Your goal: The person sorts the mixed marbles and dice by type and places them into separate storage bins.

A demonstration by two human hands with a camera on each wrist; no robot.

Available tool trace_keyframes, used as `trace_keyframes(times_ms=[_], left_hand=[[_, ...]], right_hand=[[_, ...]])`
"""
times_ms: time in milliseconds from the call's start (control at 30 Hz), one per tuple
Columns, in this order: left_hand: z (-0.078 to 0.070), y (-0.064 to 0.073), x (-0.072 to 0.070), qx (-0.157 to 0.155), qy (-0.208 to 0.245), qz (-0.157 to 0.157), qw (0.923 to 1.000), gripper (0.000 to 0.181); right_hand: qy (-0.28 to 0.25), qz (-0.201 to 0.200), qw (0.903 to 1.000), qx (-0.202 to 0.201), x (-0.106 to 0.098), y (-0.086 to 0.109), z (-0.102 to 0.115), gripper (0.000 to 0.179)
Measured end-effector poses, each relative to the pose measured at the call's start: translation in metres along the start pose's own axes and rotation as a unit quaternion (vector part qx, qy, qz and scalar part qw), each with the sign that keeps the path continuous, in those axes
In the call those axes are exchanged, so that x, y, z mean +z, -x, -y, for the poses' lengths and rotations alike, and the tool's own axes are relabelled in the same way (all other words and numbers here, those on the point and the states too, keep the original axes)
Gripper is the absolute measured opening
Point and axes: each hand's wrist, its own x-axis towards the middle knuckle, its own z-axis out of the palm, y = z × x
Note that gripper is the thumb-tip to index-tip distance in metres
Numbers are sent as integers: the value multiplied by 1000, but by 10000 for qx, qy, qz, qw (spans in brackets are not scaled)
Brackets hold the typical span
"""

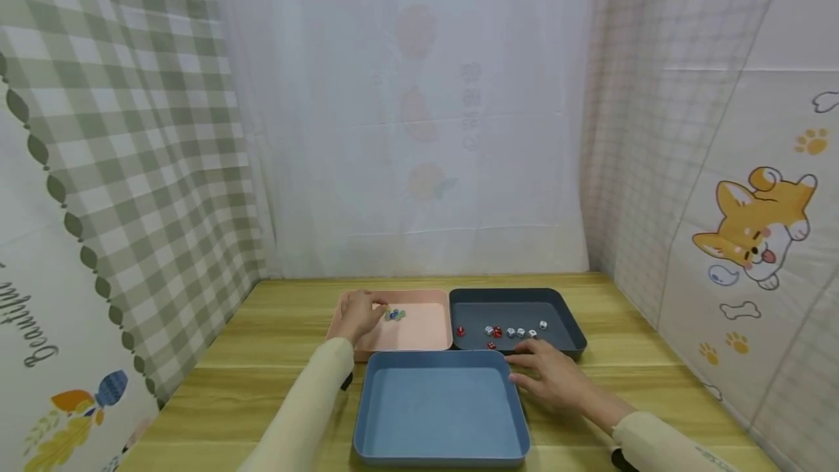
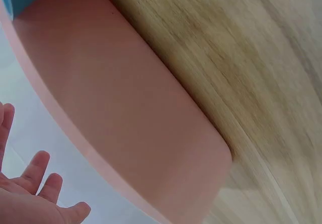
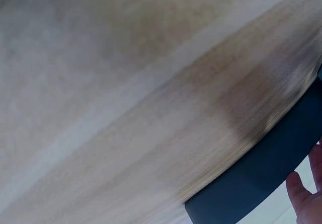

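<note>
My left hand hovers over the left part of the pink tray, its fingers reaching toward a small cluster of glass marbles, blue and yellow-green. In the left wrist view, the fingers are spread apart with nothing held, above the tray's rim. My right hand is at the front edge of the dark tray, close to the corner of the blue tray. Its fingers lie loosely extended and hold nothing. White dice and red dice are scattered in the dark tray.
The pink and dark trays stand side by side at the back of the wood-grain table, with the blue tray in front. A white curtain hangs behind, a green checked cloth at the left and a printed cloth at the right.
</note>
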Motion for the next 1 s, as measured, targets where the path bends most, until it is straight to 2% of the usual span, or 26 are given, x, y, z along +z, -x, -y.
trace_keyframes(times_ms=[233,400,533,600,700,767,833,1000], left_hand=[[0,2,-8,12,-386,-104,9992,23],[-4,6,-12,-48,-353,-152,9992,22],[-11,10,-14,16,-276,-185,9994,22],[-15,13,-15,137,-245,-182,9994,23],[-21,20,-16,563,-296,-209,9978,24],[-25,26,-15,893,-432,-177,9949,25],[-27,34,-15,1093,-638,-38,9920,27],[-28,52,-12,1135,-1389,534,9823,42]], right_hand=[[8,72,9999,109,2,1,-4,38],[37,97,9999,121,3,0,-6,38],[8,141,9998,128,2,0,-7,38],[-51,206,9996,164,0,0,-6,38],[-149,328,9990,255,-3,1,-5,36],[-223,380,9985,319,-4,2,-4,35],[-267,409,9981,363,-4,2,-3,34],[-250,345,9985,358,-5,3,-3,34]])
